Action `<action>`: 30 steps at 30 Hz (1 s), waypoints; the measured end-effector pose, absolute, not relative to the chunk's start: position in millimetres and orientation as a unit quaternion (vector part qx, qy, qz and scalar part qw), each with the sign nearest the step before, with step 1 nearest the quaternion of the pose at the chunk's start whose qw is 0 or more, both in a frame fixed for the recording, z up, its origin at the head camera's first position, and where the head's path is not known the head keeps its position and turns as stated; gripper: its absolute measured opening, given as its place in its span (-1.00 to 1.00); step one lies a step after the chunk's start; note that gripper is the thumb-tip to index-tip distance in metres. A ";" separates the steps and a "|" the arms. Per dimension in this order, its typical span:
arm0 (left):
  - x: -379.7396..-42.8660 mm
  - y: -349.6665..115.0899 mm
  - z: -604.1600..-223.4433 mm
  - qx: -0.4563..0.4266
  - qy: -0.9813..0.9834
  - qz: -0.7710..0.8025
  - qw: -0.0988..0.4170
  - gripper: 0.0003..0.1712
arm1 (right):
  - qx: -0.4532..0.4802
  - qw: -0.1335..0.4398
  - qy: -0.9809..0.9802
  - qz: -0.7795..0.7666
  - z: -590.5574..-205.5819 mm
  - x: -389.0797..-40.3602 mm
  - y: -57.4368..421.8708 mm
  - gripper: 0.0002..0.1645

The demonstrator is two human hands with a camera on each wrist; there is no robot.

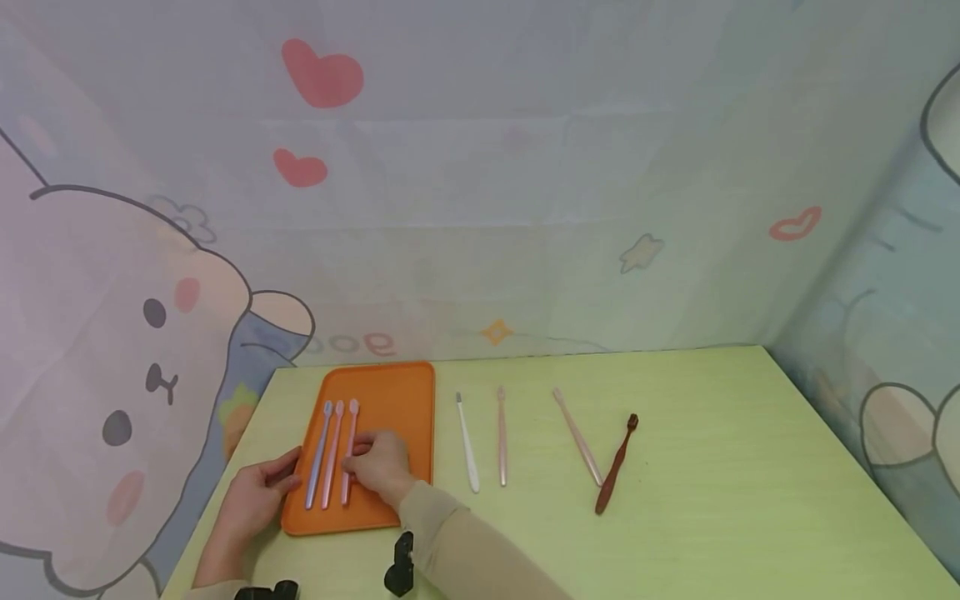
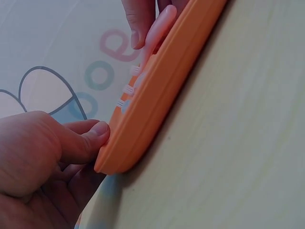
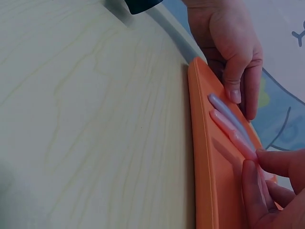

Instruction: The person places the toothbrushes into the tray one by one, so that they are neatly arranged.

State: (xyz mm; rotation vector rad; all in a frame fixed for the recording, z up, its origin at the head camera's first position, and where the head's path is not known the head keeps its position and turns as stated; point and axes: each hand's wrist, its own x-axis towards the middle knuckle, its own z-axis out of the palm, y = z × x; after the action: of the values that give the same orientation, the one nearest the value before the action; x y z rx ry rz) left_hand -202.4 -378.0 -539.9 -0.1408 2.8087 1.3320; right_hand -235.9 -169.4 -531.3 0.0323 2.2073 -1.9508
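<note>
An orange tray (image 1: 397, 396) lies on the table's left part. My left hand (image 1: 251, 504) pinches its left rim; in the left wrist view the thumb (image 2: 100, 130) presses the rim. On the tray lie a blue toothbrush (image 1: 318, 458) and a pink toothbrush (image 1: 332, 458), side by side with bristle heads toward the wall. Just right of them, my right hand (image 1: 384, 467) pinches another pink toothbrush (image 1: 352, 429) by its handle, roughly parallel to both. In the left wrist view that toothbrush's handle end (image 2: 164, 19) is tilted up above the tray rim.
Right of the tray, a white toothbrush (image 1: 467, 446), a pale pink toothbrush (image 1: 502, 442) and a second pale pink toothbrush (image 1: 577, 437) lie on the light green table (image 1: 720, 467). A brown toothbrush (image 1: 617, 467) touches or nearly touches the last one. A printed cloth wall (image 1: 480, 183) stands behind.
</note>
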 end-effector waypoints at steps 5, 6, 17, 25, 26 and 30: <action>-202.4 -377.8 -539.7 -0.050 0.900 0.432 0.017 -0.41 | 0.004 0.076 0.782 -0.619 -531.4 -235.6 -173.0 -0.71; -202.4 -377.6 -539.5 -0.051 0.900 0.432 0.018 -0.40 | 0.001 0.071 0.790 -0.609 -532.1 -235.7 -173.3 -0.72; -203.6 -377.5 -541.0 -0.051 0.902 0.429 0.015 -0.41 | -0.029 0.016 0.815 -0.578 -540.5 -233.7 -176.5 -0.73; -202.5 -377.0 -540.6 -0.053 0.899 0.434 0.015 -0.41 | -0.034 0.027 0.802 -0.595 -542.5 -233.6 -176.8 -0.73; -202.6 -377.4 -540.7 -0.052 0.900 0.433 0.015 -0.41 | -0.034 0.030 0.801 -0.596 -542.6 -233.7 -176.8 -0.73; -202.4 -378.3 -541.0 -0.051 0.902 0.429 0.015 -0.41 | -0.031 0.041 0.802 -0.595 -540.2 -232.8 -176.4 -0.73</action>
State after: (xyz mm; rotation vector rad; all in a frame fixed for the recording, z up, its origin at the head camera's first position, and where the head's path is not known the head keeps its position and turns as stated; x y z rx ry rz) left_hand -202.4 -378.3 -541.0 -0.1602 2.8069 1.3343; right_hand -232.8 -176.4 -540.2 -0.0963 2.4567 -1.8221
